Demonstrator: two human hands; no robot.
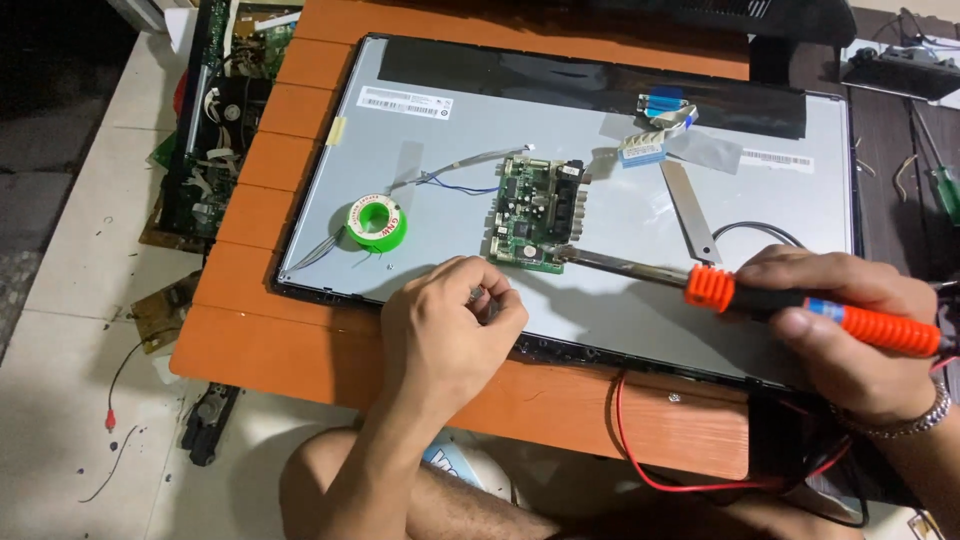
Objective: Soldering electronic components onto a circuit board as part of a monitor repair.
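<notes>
Soldering iron (760,295) in right hand (850,330), tip on circuit board (535,210)

This is an electronics repair spot, likely a home workshop: a low orange desk (300,320) carries an opened display panel (600,200) with a green circuit board (535,210) beyond the hands (a solder spool (377,222) nearby), and stripped boards (215,110) lie on the tiled floor (80,300).
</notes>
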